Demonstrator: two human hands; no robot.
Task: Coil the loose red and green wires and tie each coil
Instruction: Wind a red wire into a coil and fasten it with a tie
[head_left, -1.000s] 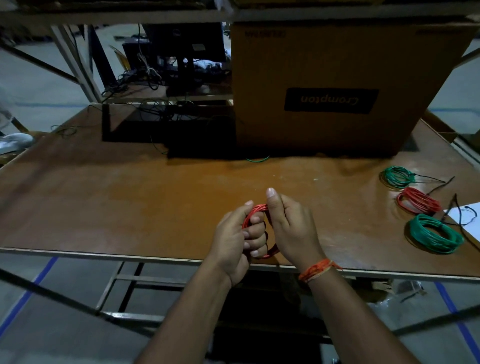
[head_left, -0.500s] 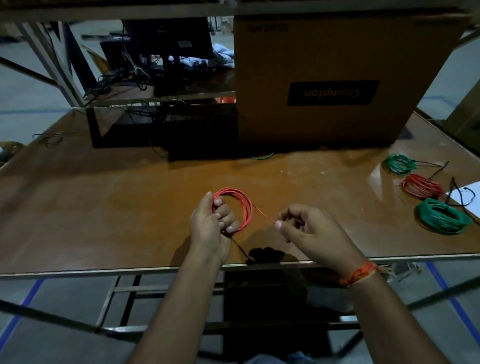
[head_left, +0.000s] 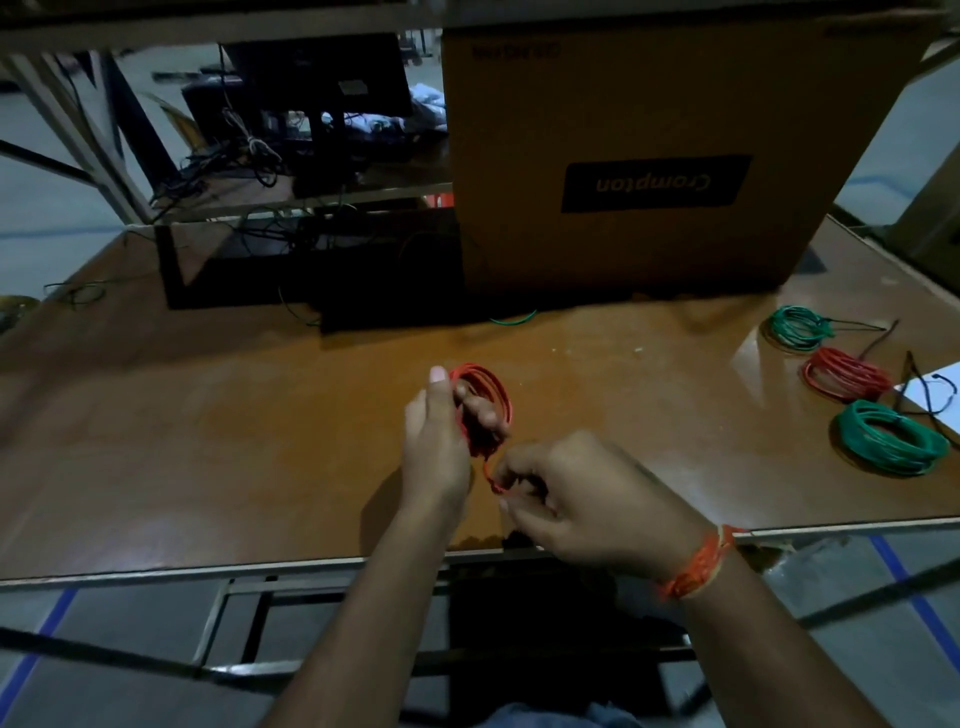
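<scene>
Right hand (head_left: 587, 499) closer — pinching red coil (head_left: 485, 402)

Both forearms reach forward over the near edge of the desk (head_left: 156, 467). The left hand (head_left: 436, 441) stands upright above the desk, thumb raised, fingers curled through a red wire coil (head_left: 485, 400). The right hand (head_left: 582, 499), just beside and nearer, pinches the coil's loose end.

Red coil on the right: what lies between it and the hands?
Bare brown table lies between the right red coil and the hands, shown in the head view.
</scene>
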